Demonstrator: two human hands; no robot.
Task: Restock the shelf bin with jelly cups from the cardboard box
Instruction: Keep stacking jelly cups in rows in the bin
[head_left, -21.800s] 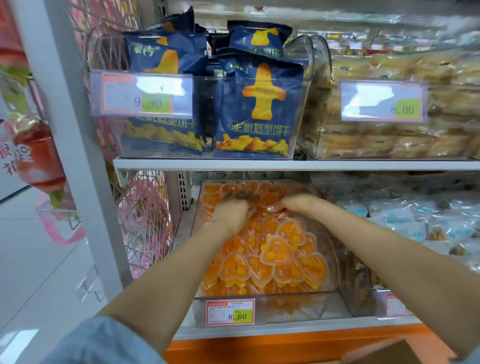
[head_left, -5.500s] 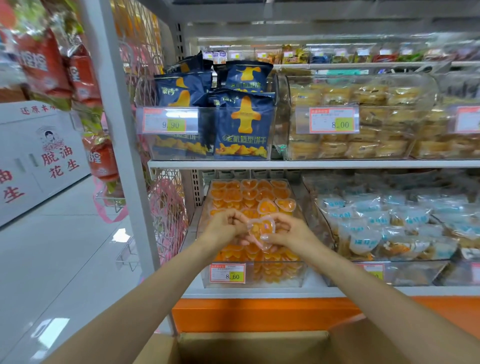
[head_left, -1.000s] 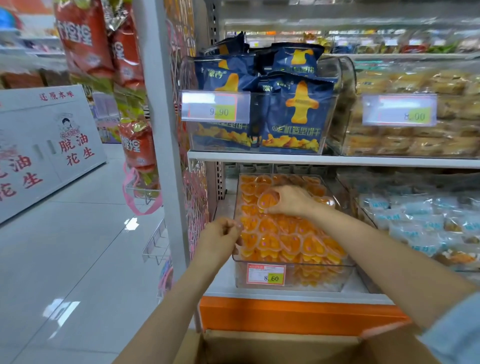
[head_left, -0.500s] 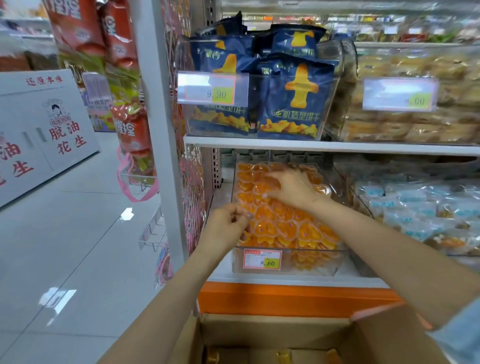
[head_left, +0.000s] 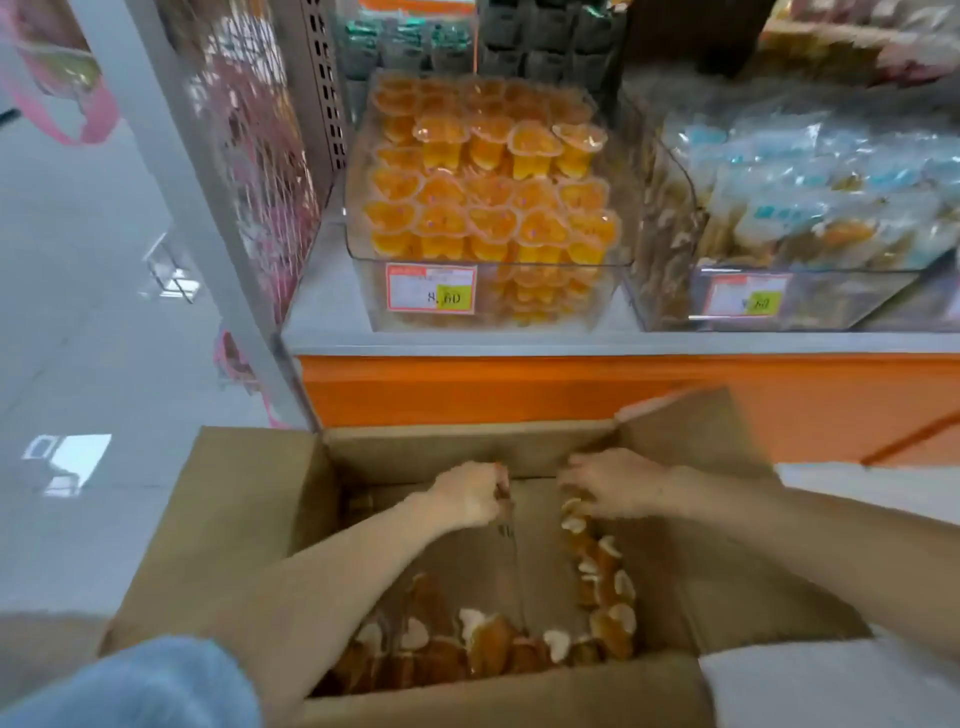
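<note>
Left of the cardboard box (head_left: 234, 519): grey floor (head_left: 78, 338). The shelf post (head_left: 171, 156) with a pink wire panel (head_left: 260, 171) rises past the box's far-left corner. Box is open, flaps out.

Left hand (head_left: 470, 496) is inside, at the box's far wall, fingers curled. Too blurred to tell if it holds anything.

Loose jelly cups (head_left: 498, 644) lie along the box's near wall and run up its right wall. Right hand (head_left: 613, 488) is at the far end of that run, fingers bent down onto the cups. Gripping or just touching: can't tell.

Beyond the box, above the orange base panel (head_left: 519, 384): clear shelf bin (head_left: 519, 266) packed with more jelly cups, price tag (head_left: 431, 288) on its front. Beyond the box's right flap: second bin (head_left: 841, 306) of blue-white packets.

Both forearms cross the box's near edge and hide some of the cups.
</note>
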